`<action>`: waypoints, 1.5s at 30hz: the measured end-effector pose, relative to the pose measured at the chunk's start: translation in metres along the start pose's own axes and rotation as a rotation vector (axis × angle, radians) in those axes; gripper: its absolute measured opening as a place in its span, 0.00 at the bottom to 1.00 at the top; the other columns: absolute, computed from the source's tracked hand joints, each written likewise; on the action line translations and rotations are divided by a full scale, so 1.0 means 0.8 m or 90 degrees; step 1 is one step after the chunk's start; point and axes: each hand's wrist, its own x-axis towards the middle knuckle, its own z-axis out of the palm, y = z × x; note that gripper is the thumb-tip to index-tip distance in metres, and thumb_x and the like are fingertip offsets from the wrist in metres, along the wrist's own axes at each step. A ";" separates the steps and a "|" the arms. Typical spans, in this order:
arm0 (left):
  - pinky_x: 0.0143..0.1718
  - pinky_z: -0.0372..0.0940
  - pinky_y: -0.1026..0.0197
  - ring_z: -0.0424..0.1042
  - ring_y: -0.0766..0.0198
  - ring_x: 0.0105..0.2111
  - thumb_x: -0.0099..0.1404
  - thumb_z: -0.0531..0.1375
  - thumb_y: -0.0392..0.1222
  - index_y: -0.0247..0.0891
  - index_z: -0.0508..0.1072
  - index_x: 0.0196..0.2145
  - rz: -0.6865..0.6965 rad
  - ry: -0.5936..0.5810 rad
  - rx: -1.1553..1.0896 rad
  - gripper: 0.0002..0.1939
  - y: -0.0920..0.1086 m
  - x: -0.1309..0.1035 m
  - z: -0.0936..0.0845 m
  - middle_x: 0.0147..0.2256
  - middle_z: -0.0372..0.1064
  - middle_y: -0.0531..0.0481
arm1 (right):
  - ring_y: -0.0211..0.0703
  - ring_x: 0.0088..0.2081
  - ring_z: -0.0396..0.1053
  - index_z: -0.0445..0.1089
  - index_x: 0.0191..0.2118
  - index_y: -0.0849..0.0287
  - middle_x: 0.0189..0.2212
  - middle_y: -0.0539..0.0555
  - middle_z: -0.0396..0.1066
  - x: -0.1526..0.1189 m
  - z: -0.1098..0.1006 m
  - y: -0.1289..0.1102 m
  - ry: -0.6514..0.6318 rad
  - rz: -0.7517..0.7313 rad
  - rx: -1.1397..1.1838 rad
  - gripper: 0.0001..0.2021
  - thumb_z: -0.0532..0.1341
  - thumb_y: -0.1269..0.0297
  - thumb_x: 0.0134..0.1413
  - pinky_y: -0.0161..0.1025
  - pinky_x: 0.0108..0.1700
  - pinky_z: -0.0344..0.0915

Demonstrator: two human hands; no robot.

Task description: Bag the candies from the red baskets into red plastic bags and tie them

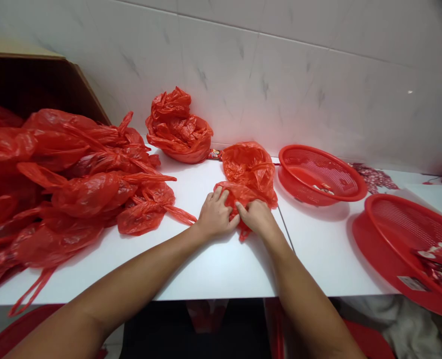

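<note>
Bag: thin red film (pixel 239 192), crumpled on the worktop (pixel 318 254) between the two hands and touching both; a loose tip hangs toward the front edge. Its contents, if any, cannot be told.
Film work: judged to be working the bag's film with the fingers of both hands. Best done with light, even tension, each hand gathering a small fold at a time; a hard tug or a nail through so thin a sheet would likely tear it.
Left hand: at the bag's left side (pixel 216 214), palm down, fingers half curled over gathered film, thumb pointing toward the other hand; the fingertip pinch is partly hidden.
Right hand: at the bag's right side (pixel 259 215), fingers bent into the film, thumb reaching across toward the left; it appears to have hold of a fold.
Rear film: a puffed red mass (pixel 249 162) directly behind the bag, touching it; whether one piece or two is unclear.
Tied bags: heaped to the left (pixel 88 194), the nearest one's tail lying beside the left wrist.
Bundle: crumpled red bags (pixel 179 132) against the wall, behind and left of the left hand.
Baskets: two, red, on the right; the rear one (pixel 329 167) stands near the rear film, the front one (pixel 378 239) well apart from the right hand.
</note>
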 end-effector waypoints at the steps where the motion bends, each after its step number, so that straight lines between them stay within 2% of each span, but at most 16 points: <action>1: 0.51 0.63 0.40 0.61 0.36 0.62 0.68 0.60 0.51 0.38 0.83 0.28 0.001 0.011 -0.012 0.19 0.000 0.001 0.000 0.55 0.71 0.33 | 0.52 0.35 0.75 0.76 0.27 0.61 0.29 0.64 0.77 0.002 -0.002 0.006 -0.012 0.028 -0.011 0.23 0.59 0.50 0.66 0.43 0.40 0.66; 3: 0.51 0.63 0.41 0.62 0.40 0.61 0.71 0.58 0.48 0.39 0.81 0.26 -0.016 0.036 -0.036 0.20 -0.002 0.003 0.000 0.57 0.72 0.37 | 0.51 0.34 0.74 0.73 0.24 0.59 0.26 0.60 0.75 0.002 -0.009 0.018 -0.051 0.069 -0.034 0.21 0.64 0.47 0.58 0.41 0.36 0.63; 6: 0.51 0.63 0.43 0.65 0.43 0.59 0.70 0.57 0.40 0.40 0.79 0.24 -0.065 0.042 -0.054 0.17 -0.007 0.004 0.002 0.53 0.75 0.42 | 0.47 0.32 0.71 0.70 0.23 0.57 0.27 0.55 0.73 -0.003 -0.017 0.028 -0.120 0.026 -0.033 0.14 0.68 0.55 0.50 0.39 0.33 0.58; 9: 0.49 0.63 0.44 0.70 0.44 0.51 0.64 0.61 0.40 0.40 0.79 0.37 -0.106 -0.032 -0.070 0.07 -0.013 0.002 0.002 0.49 0.75 0.41 | 0.49 0.39 0.71 0.71 0.31 0.57 0.40 0.57 0.74 -0.007 -0.015 0.030 -0.179 -0.064 -0.018 0.09 0.69 0.63 0.43 0.39 0.37 0.60; 12: 0.48 0.63 0.43 0.72 0.42 0.47 0.63 0.62 0.45 0.41 0.67 0.62 -0.147 -0.110 -0.083 0.30 -0.019 0.002 0.002 0.49 0.73 0.39 | 0.53 0.46 0.71 0.69 0.44 0.55 0.50 0.59 0.71 -0.007 -0.011 0.030 -0.235 -0.108 0.031 0.21 0.70 0.67 0.39 0.41 0.42 0.64; 14: 0.48 0.62 0.43 0.72 0.41 0.47 0.64 0.61 0.48 0.42 0.57 0.69 -0.174 -0.133 -0.082 0.38 -0.023 0.003 0.004 0.50 0.72 0.39 | 0.54 0.48 0.71 0.66 0.52 0.55 0.51 0.60 0.71 -0.007 -0.010 0.030 -0.264 -0.121 0.068 0.29 0.69 0.69 0.39 0.41 0.43 0.65; 18: 0.47 0.64 0.44 0.72 0.44 0.45 0.66 0.60 0.45 0.39 0.70 0.58 -0.197 -0.087 -0.071 0.23 -0.033 0.005 0.004 0.47 0.71 0.38 | 0.59 0.52 0.71 0.57 0.68 0.52 0.52 0.61 0.73 -0.010 -0.011 0.027 -0.256 -0.147 0.093 0.45 0.70 0.68 0.42 0.45 0.47 0.66; 21: 0.50 0.64 0.44 0.72 0.48 0.46 0.67 0.58 0.41 0.41 0.77 0.46 -0.106 0.029 -0.082 0.12 -0.033 0.004 -0.003 0.45 0.73 0.40 | 0.60 0.50 0.72 0.55 0.73 0.48 0.54 0.61 0.73 -0.010 -0.012 0.023 -0.246 -0.155 0.081 0.50 0.72 0.67 0.42 0.46 0.47 0.66; 24: 0.56 0.62 0.43 0.72 0.50 0.52 0.68 0.58 0.38 0.46 0.79 0.44 0.093 0.080 -0.137 0.11 -0.021 0.002 -0.013 0.47 0.76 0.44 | 0.57 0.47 0.73 0.60 0.71 0.50 0.50 0.60 0.75 -0.006 -0.010 0.024 -0.266 -0.170 0.069 0.48 0.72 0.67 0.41 0.45 0.43 0.68; 27: 0.60 0.62 0.44 0.71 0.51 0.57 0.67 0.58 0.37 0.48 0.79 0.47 0.233 -0.010 -0.210 0.14 -0.012 0.003 -0.018 0.52 0.76 0.47 | 0.55 0.51 0.73 0.68 0.65 0.51 0.53 0.59 0.75 -0.001 -0.008 0.032 -0.294 -0.211 0.080 0.40 0.73 0.66 0.41 0.45 0.47 0.70; 31: 0.66 0.59 0.40 0.66 0.44 0.63 0.64 0.65 0.52 0.46 0.71 0.62 0.172 -0.134 -0.260 0.30 -0.033 0.008 -0.009 0.61 0.70 0.42 | 0.56 0.53 0.74 0.74 0.59 0.54 0.57 0.61 0.74 0.002 -0.010 0.048 -0.280 -0.237 0.145 0.34 0.75 0.60 0.43 0.49 0.52 0.71; 34: 0.65 0.60 0.37 0.66 0.40 0.63 0.60 0.68 0.63 0.42 0.67 0.66 0.124 -0.177 -0.258 0.42 -0.057 0.008 0.004 0.64 0.66 0.37 | 0.52 0.47 0.78 0.79 0.49 0.54 0.46 0.57 0.80 0.009 -0.016 0.061 -0.141 -0.198 0.277 0.19 0.71 0.56 0.51 0.48 0.51 0.72; 37: 0.65 0.60 0.37 0.65 0.40 0.64 0.61 0.68 0.63 0.44 0.68 0.66 0.107 -0.186 -0.250 0.40 -0.065 0.005 0.012 0.65 0.65 0.37 | 0.46 0.34 0.78 0.72 0.36 0.56 0.30 0.52 0.76 0.025 -0.029 0.078 0.235 -0.040 0.466 0.13 0.64 0.51 0.59 0.43 0.41 0.73; 40: 0.65 0.60 0.38 0.66 0.40 0.64 0.62 0.67 0.62 0.44 0.71 0.64 0.103 -0.182 -0.243 0.37 -0.064 0.005 0.014 0.64 0.66 0.38 | 0.41 0.24 0.72 0.61 0.38 0.53 0.25 0.45 0.66 0.031 -0.057 0.114 0.610 0.166 0.555 0.16 0.62 0.47 0.58 0.39 0.29 0.70; 42: 0.65 0.60 0.37 0.65 0.39 0.64 0.62 0.66 0.63 0.43 0.71 0.64 0.096 -0.181 -0.236 0.37 -0.065 0.008 0.017 0.64 0.66 0.37 | 0.41 0.23 0.69 0.58 0.41 0.51 0.28 0.46 0.63 0.011 -0.083 0.149 0.780 0.249 0.559 0.16 0.61 0.49 0.56 0.41 0.26 0.71; 45: 0.65 0.59 0.35 0.64 0.38 0.64 0.64 0.64 0.65 0.42 0.70 0.64 0.099 -0.186 -0.225 0.38 -0.070 0.013 0.022 0.65 0.65 0.36 | 0.48 0.28 0.72 0.56 0.41 0.48 0.37 0.53 0.64 -0.067 -0.115 0.206 1.112 0.325 0.451 0.16 0.61 0.58 0.47 0.52 0.25 0.72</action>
